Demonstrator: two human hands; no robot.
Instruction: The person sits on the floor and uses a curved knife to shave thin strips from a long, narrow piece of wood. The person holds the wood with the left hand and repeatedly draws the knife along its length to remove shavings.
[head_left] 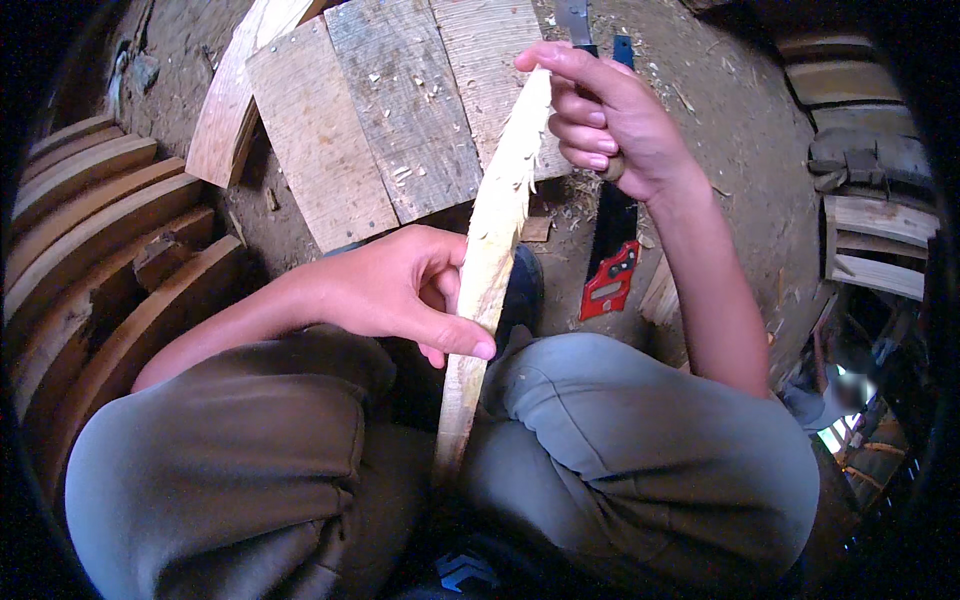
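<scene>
A long pale wooden stick (490,250), rough and splintered along its upper edge, stands tilted between my knees. My left hand (400,285) grips it at mid-length, thumb across the front. My right hand (615,120) is raised at the stick's top end. Its forefinger touches the tip while the other fingers curl round a wooden handle. A metal blade (572,20) shows just above that hand.
Flat weathered boards (390,110) lie on the dirt floor ahead. A handsaw with a red and black handle (612,265) rests to the right of the stick. Curved wooden pieces (90,230) are stacked at left; more planks (870,240) sit at right.
</scene>
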